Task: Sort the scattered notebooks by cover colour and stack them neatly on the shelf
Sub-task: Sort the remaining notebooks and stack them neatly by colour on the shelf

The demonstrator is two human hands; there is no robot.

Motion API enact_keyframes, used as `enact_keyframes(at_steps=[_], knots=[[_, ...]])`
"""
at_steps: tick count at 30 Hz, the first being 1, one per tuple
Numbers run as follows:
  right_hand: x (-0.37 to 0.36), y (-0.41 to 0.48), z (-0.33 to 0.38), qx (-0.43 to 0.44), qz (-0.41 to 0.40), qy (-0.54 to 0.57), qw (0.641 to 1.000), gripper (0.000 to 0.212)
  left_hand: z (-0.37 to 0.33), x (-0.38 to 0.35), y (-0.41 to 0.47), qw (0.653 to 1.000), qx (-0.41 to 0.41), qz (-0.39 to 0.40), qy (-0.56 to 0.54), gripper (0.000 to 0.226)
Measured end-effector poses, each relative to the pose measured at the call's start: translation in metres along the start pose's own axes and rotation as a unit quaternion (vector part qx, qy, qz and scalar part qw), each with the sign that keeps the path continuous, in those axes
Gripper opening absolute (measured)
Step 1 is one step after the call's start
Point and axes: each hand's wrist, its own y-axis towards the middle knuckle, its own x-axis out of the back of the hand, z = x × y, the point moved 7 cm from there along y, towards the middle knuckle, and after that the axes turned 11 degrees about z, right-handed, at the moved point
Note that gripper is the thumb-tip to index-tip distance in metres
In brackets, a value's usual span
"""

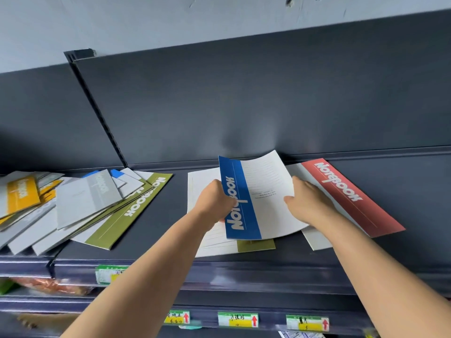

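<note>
blue notebook (246, 203) held in both hands, mid-shelf, lifted and bowed

we see the left hand (214, 198) with fingers curled tight round the blue spine edge. the right hand (310, 203) pinches the white right edge, thumb on top, other fingers mostly hidden. the notebook sits just above a flat stack showing white covers and an olive strip (256, 245). the red notebook (351, 198) lies flat just to the right, partly under the right hand. a loose fanned pile sits well to the left: olive notebook (136, 206), grey notebook (90, 193), yellow notebook (22, 193). all rest on the dark shelf (170, 257). price tags (238, 319) line the rail below.
</note>
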Motion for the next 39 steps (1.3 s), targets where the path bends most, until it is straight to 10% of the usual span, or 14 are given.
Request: enact_keyframes(at_steps=[17, 39], knots=[[0.038, -0.020, -0.071, -0.048, -0.065, -0.071, 0.994, 0.037, -0.048, -0.073, -0.001, 0.999, -0.033, 0.040, 0.000, 0.034], [-0.051, -0.018, 0.154, 0.207, 0.021, -0.134, 0.969, 0.038, 0.077, 0.126, -0.052, 0.974, 0.062, -0.157, 0.153, 0.016]])
